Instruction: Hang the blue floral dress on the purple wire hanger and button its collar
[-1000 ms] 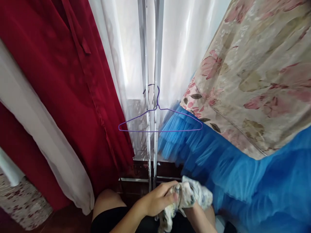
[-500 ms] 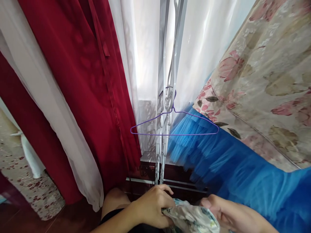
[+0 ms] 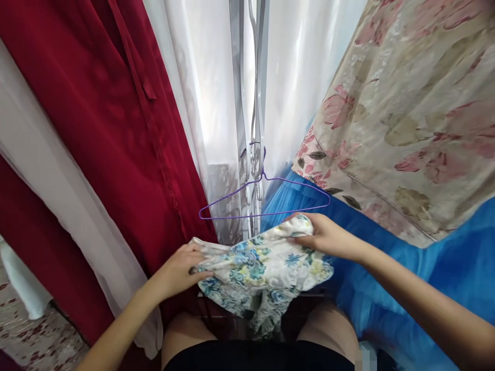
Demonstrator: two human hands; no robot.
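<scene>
Between my hands stretches a white garment (image 3: 266,263) with a blue and yellow floral print; its exact kind is hard to make out. My left hand (image 3: 185,265) grips its left upper corner, thumb in front. At the opposite upper corner my right hand (image 3: 319,234) is closed on the cloth. The garment's lower part hangs bunched above my lap. Just above its upper edge hangs a purple wire hanger (image 3: 265,196), with nothing on it, hooked on the white metal rack (image 3: 250,93).
Long red cloth (image 3: 104,118) and a sheer white panel (image 3: 69,206) hang at the left. A pink-flowered beige dress (image 3: 410,118) and blue tulle (image 3: 386,288) hang at the right. White curtains (image 3: 309,67) are behind the rack. My knees (image 3: 328,324) are below.
Both hands have risen from my lap and moved apart, spreading the floral garment that was bunched between them. The view has shifted slightly, and the hanger appears a little tilted.
</scene>
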